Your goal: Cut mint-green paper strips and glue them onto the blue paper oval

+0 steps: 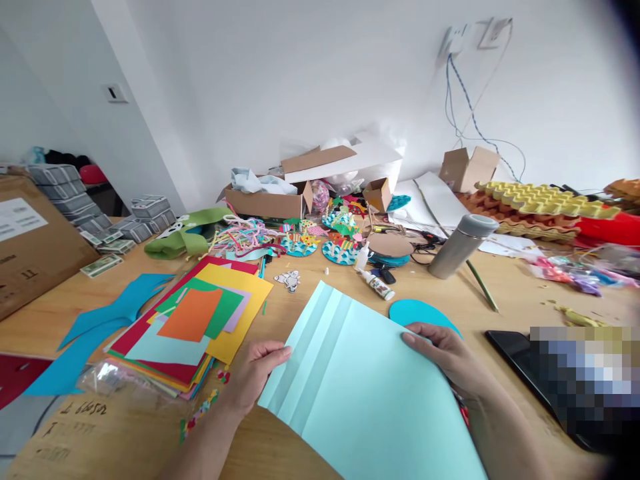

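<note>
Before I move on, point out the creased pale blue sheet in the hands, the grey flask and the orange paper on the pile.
Pale blue sheet [373, 375]: head view, flat part beside the creases.
Grey flask [459, 249]: head view, middle of its body.
Orange paper [192, 315]: head view, middle of its face.

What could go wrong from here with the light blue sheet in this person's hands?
The light blue sheet is held by the left hand and the right hand, so an uneven pull might wrinkle it or skew its creases. The blue disc, partly hidden behind the sheet near the right hand, could get shoved aside.
</note>
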### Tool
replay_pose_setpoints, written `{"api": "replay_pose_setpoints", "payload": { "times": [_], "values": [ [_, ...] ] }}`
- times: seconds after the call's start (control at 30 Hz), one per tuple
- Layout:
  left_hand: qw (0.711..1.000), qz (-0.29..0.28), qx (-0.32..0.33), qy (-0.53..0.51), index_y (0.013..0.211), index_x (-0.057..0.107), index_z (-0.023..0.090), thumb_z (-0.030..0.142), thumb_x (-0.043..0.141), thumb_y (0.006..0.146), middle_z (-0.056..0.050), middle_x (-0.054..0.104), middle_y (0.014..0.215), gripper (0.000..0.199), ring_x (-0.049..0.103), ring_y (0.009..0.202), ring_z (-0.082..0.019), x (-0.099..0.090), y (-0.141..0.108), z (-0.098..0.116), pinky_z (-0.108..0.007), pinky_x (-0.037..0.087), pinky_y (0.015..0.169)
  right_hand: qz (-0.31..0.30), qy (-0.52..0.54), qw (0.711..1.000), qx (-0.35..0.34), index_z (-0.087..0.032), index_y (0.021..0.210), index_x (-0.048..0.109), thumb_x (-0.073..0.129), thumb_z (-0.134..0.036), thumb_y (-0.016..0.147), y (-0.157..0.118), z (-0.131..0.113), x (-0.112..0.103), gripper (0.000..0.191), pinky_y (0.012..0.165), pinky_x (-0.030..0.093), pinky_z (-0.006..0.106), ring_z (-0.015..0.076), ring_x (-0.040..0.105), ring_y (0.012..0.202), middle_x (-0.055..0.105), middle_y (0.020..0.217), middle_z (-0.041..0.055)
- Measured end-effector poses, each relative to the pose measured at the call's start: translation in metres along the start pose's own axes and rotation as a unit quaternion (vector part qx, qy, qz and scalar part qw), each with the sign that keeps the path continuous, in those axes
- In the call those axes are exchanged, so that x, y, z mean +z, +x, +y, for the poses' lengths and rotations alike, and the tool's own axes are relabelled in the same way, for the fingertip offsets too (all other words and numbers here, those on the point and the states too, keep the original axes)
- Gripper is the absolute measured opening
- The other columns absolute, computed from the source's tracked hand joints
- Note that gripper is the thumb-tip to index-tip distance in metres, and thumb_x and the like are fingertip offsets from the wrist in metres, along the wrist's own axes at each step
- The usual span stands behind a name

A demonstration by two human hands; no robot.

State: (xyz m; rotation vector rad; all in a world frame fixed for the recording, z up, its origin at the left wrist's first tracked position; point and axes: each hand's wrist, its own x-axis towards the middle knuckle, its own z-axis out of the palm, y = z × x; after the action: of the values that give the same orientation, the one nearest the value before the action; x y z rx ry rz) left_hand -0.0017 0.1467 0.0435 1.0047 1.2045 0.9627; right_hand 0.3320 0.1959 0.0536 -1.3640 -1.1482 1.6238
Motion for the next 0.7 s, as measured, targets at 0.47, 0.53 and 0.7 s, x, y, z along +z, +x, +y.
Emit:
{"api": "replay_pose_setpoints", "payload": {
  "times": [0.47, 0.53, 0.7],
  "values": [
    [0.999, 0.027, 0.024, -0.016, 0.049, 0.046, 0.018, 0.045, 0.07, 0.072, 0.007, 0.033, 0.05, 0.042, 0.03, 0.051, -0.009, 0.004, 0.0, 0.0, -0.024, 0.024, 0.05, 0.01, 0.039, 0.999, -0.001, -0.018, 0.079, 0.068, 0.084, -0.045, 0.062, -0.004, -0.005, 0.005, 0.035, 0.044, 0.048, 0.024, 0.0165, 0.064, 0.049, 0.071, 0.064, 0.0031],
    [0.998, 0.038, 0.05, -0.023, 0.058, 0.057, 0.018, 0.045, 0.071, 0.073, 0.004, 0.048, 0.057, 0.033, 0.045, 0.06, -0.013, 0.006, 0.0, 0.001, -0.023, 0.035, 0.058, 0.026, 0.042, 0.999, -0.009, -0.018, 0.079, 0.068, 0.084, -0.045, 0.061, -0.007, -0.009, 0.008, 0.036, 0.043, 0.047, 0.023, 0.0164, 0.063, 0.047, 0.07, 0.062, 0.0033],
    [0.981, 0.131, 0.102, -0.096, 0.127, 0.055, 0.025, 0.045, 0.07, 0.077, -0.009, 0.056, 0.133, 0.056, 0.048, 0.125, -0.027, 0.009, 0.005, -0.001, -0.034, 0.039, 0.099, 0.149, 0.021, 0.983, -0.103, -0.019, 0.083, 0.069, 0.08, -0.051, 0.063, -0.02, -0.029, 0.021, 0.039, 0.044, 0.047, 0.024, 0.016, 0.06, 0.048, 0.069, 0.062, 0.0018]
  ]
}}
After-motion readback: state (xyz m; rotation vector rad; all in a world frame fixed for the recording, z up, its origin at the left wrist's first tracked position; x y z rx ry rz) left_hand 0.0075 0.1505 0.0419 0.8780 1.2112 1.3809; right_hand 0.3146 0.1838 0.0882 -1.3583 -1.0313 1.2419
